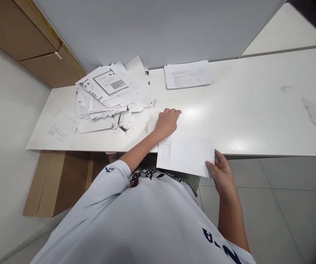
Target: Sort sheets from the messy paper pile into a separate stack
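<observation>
I saw right hand (221,171) pinch sheet (189,156) to its left, presumably steadying overhang past tabletop (257,117); left hand (167,122) lay half-curled, hold unclear; paper pile (111,93) sat left of it.

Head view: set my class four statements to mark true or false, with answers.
The bare right hand holds the white rectangular paper sheet. True.
The bare left hand pinches the sheet's right edge. False: the left hand is over the white tabletop.
The untidy white paper pile is left of the neat white paper stack. True.
The neat stack lies on the grey tiled floor. False: the neat stack lies on the tabletop.
</observation>
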Demonstrator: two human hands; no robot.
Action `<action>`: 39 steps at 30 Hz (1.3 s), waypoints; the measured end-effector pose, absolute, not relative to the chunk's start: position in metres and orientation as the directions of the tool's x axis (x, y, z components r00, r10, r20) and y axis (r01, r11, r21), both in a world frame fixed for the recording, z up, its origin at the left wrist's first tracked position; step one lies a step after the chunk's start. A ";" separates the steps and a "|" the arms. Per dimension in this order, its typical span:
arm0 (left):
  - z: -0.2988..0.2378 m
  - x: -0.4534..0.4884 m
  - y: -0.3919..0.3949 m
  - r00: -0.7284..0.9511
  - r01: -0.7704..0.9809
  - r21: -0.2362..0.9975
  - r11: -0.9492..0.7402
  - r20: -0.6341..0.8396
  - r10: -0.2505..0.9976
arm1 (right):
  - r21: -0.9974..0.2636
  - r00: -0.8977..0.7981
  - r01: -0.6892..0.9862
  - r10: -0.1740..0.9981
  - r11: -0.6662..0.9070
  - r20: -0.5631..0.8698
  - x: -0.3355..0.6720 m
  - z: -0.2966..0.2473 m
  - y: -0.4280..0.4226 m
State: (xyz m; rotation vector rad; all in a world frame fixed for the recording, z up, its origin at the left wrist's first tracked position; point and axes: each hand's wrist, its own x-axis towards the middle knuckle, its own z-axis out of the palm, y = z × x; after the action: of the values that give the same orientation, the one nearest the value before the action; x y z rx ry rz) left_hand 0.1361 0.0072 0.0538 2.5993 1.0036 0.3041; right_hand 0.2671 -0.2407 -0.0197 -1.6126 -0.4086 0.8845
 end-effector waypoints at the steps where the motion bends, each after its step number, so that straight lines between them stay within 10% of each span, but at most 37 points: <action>1: 0.052 0.141 0.007 0.716 0.637 0.362 -0.680 0.048 0.696 | -0.950 0.650 -0.201 0.693 -0.240 -0.312 0.267 -0.021 -0.240; 30: 0.030 0.141 0.004 0.679 0.652 0.403 -0.642 0.068 0.731 | -0.944 0.716 -0.263 0.616 -0.198 -0.329 0.257 -0.018 -0.235; 39: 0.054 0.135 0.016 0.665 0.485 0.732 -0.478 0.046 0.745 | -0.951 0.688 -0.201 0.657 -0.235 -0.308 0.260 -0.010 -0.235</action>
State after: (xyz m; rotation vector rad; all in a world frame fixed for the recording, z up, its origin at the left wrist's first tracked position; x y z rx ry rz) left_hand 0.1349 0.0160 0.0542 2.1701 0.9457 0.4711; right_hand 0.2605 -0.2346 -0.0104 -1.6223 -0.3791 0.8348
